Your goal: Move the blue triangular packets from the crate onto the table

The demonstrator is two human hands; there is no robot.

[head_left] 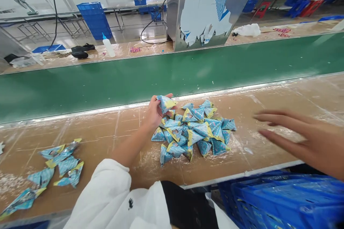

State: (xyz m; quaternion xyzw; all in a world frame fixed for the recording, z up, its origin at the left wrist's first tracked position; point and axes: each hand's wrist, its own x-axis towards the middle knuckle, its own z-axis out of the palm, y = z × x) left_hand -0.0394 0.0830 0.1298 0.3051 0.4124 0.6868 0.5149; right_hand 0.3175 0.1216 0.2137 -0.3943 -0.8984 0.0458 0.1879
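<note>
- Running past a green conveyor belt, the plastic-covered tabletop sits in a factory hall.
- Left hand fingers grip one triangular packet above the packet pile.
- Right hand fingers spread, empty, beside the pile.

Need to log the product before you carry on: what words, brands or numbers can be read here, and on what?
"KO": blue letters, cut off by torn film, on the steel box behind the green belt.
Packet in left hand: print too blurred.
Pile of blue-yellow packets: small labels, unreadable.
Flattened packets at left: unreadable.
Squeeze bottle: no label legible.
</note>
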